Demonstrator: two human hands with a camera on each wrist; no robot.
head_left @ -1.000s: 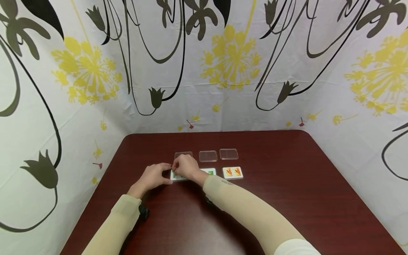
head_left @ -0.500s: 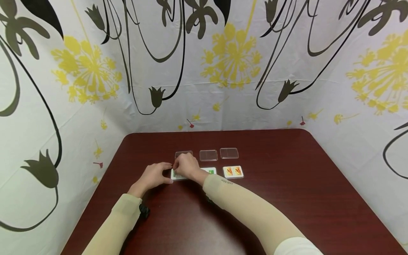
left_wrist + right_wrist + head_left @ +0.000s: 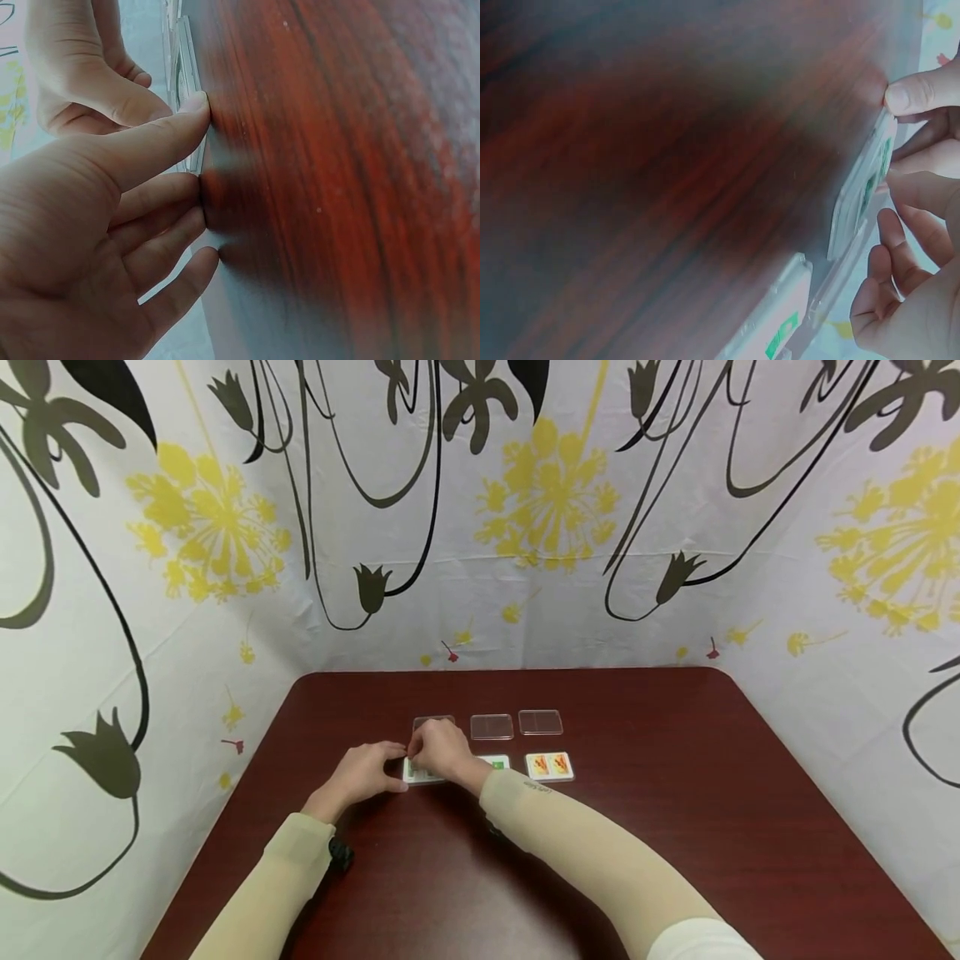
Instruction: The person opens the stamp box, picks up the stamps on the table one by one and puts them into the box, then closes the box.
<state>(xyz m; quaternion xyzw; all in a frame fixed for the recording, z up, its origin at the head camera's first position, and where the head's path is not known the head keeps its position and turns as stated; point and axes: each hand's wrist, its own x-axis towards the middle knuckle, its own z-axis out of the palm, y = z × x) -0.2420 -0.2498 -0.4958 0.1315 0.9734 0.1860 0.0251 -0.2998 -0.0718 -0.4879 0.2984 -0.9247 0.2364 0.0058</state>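
In the head view, a flat clear plastic case (image 3: 423,772) with a green-printed insert lies left in the near row. My left hand (image 3: 363,777) grips its left end, thumb at the near corner and forefinger at the far one. The left wrist view shows that thumb (image 3: 196,105) against the case's edge, with the other fingertips down on the table. My right hand (image 3: 444,750) reaches across with curled fingers, thumb and forefinger together at the case's upper left. In the right wrist view its fingertips touch the case (image 3: 862,187); anything between them is hidden.
Another green-printed case (image 3: 498,762) is partly covered by my right wrist. Beside it lies a case with two orange pictures (image 3: 549,766). Behind are clear cases (image 3: 491,727) (image 3: 540,722), plus one half hidden by my right hand. A patterned cloth (image 3: 555,610) hangs behind the table (image 3: 637,827).
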